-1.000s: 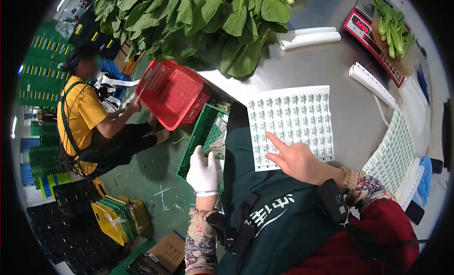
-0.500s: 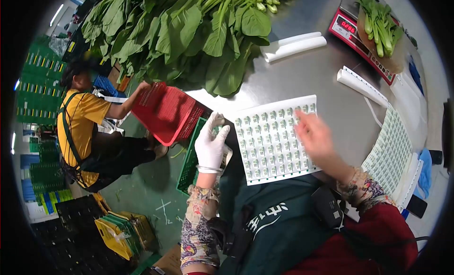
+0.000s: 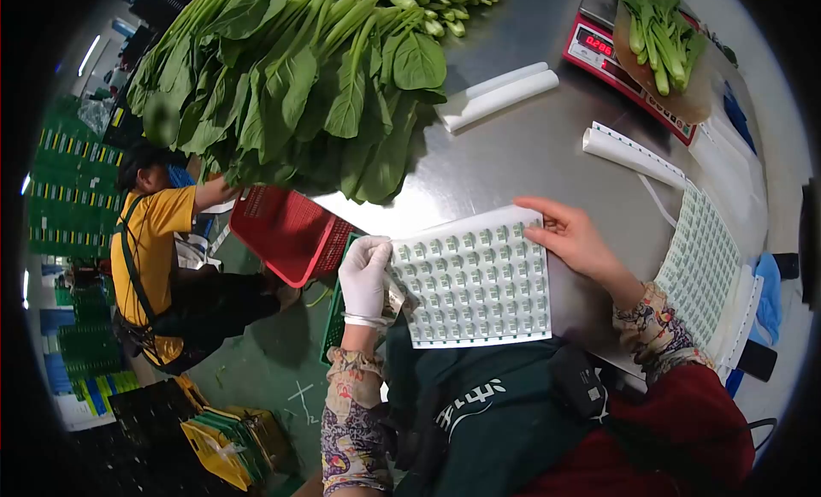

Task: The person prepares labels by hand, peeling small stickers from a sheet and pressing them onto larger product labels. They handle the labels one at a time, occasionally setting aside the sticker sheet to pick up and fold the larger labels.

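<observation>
A white sheet of stickers [image 3: 479,283], printed with rows of small green labels, is spread between my hands at the table's near edge. My left hand [image 3: 364,279], in a white glove, pinches the sheet's upper left corner. My bare right hand [image 3: 571,236] has its thumb and fingers closed on the upper right corner. Just below my left hand is something pale and shiny that I cannot make out.
Leafy greens [image 3: 291,86] are heaped on the metal table [image 3: 513,163]. A red scale [image 3: 629,73] carries a green bunch. Rolled sheets [image 3: 500,99] and another sticker sheet [image 3: 701,262] lie nearby. A co-worker [image 3: 154,249] crouches beside a red basket [image 3: 286,236].
My right hand has settled onto the sheet's upper right corner. My left hand has come down onto the left corner. The sheet is now raised and slightly bent, and the view has shifted.
</observation>
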`<state>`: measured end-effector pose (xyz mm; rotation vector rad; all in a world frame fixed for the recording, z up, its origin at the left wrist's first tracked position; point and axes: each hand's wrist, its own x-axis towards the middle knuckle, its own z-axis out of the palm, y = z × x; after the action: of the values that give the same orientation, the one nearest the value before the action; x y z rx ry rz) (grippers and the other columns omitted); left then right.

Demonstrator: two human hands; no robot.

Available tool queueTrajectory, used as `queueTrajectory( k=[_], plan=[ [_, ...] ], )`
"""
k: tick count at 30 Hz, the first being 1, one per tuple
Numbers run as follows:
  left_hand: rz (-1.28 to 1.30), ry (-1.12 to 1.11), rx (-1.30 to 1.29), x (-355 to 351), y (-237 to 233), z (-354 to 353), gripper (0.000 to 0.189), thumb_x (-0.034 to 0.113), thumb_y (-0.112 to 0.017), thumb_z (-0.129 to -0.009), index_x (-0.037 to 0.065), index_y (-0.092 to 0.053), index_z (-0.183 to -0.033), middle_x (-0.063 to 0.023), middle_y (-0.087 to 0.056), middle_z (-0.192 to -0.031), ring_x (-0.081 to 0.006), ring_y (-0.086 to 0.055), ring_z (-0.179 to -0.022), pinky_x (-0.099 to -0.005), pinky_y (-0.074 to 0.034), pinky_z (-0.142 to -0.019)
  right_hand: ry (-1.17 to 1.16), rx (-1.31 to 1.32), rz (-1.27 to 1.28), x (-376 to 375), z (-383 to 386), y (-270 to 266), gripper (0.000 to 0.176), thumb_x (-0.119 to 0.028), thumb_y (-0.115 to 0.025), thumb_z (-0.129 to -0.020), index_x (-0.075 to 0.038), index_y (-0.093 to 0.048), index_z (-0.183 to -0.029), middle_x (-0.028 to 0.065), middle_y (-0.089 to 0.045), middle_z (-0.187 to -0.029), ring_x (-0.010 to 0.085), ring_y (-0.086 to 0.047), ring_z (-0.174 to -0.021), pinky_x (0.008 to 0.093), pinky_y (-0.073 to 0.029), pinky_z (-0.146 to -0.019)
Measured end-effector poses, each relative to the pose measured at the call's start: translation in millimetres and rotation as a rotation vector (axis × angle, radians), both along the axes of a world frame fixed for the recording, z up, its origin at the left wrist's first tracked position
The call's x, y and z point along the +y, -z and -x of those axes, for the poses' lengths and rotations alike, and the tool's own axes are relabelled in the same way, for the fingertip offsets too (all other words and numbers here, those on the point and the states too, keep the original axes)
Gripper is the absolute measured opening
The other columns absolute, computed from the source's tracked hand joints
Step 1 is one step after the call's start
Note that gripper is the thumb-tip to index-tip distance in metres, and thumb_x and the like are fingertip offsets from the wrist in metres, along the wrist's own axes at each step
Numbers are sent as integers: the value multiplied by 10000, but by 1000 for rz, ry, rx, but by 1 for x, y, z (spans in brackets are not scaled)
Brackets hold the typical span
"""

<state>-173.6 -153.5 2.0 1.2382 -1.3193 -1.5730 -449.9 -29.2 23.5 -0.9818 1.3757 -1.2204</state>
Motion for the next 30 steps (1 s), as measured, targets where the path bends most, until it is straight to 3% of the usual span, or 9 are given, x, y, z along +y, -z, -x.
queueTrajectory(
  k=[3,4,11,15,19,20,23,26,30],
  plan=[
    [51,-68,-41,2,2,0,107,92,-583,-883,-14,-597,-881,12,-577,-777,-47,-493,-701,-179,-401,-649,-58,-2,-13,0,-2,-11,366,-61,-575,-861,-48,-543,-1225,40,-633,-971,41,-565,-793,197,-460,-673],
    [50,-87,-66,3,1,0,135,117,-575,-894,-7,-602,-844,24,-564,-761,-43,-476,-698,-181,-392,-644,-119,180,-44,0,3,-12,334,-81,-569,-871,-31,-558,-1202,41,-655,-938,58,-591,-813,198,-474,-716],
    [-95,97,141,15,-19,7,160,61,-573,-881,-3,-569,-1028,-14,-596,-872,-61,-533,-763,-203,-440,-696,-7,39,-11,-10,7,-10,341,-98,-571,-870,8,-547,-1193,70,-653,-926,100,-614,-817,218,-482,-726],
    [-91,127,64,13,-4,-3,181,21,-588,-858,-10,-568,-1035,-31,-609,-927,-66,-545,-811,-205,-443,-727,-51,-46,-93,-11,5,-21,292,-96,-579,-862,18,-569,-1131,68,-645,-895,90,-607,-789,208,-476,-695],
    [-93,1,42,15,0,0,117,30,-582,-859,-15,-593,-966,-41,-629,-861,-85,-566,-743,-216,-459,-690,11,23,-141,-14,8,-17,199,-79,-588,-854,24,-595,-1024,46,-642,-850,78,-598,-754,203,-469,-659],
    [-68,-63,32,18,-6,6,69,49,-611,-852,-11,-629,-880,-8,-615,-751,-46,-514,-639,-179,-414,-588,41,39,-146,-14,8,-17,179,-72,-589,-852,26,-596,-1001,36,-641,-844,77,-596,-752,203,-467,-658],
    [7,-96,-41,19,-15,10,83,69,-621,-849,-11,-639,-833,1,-600,-723,-42,-500,-629,-175,-399,-579,101,102,-120,-15,7,-15,172,-145,-586,-868,22,-618,-893,25,-619,-686,57,-563,-600,213,-418,-494],
    [-18,-145,-13,19,-8,13,128,90,-627,-848,-21,-648,-789,20,-575,-692,-39,-465,-610,-176,-370,-566,82,235,-152,-12,12,-23,210,-188,-589,-873,13,-619,-819,25,-605,-644,57,-540,-536,218,-388,-449],
    [-10,-100,-58,16,-6,17,146,110,-638,-849,-27,-653,-800,28,-575,-699,-32,-445,-607,-176,-360,-556,-19,404,-167,-10,22,-23,273,-251,-571,-876,4,-608,-785,58,-591,-639,144,-552,-551,266,-416,-509]
  ],
)
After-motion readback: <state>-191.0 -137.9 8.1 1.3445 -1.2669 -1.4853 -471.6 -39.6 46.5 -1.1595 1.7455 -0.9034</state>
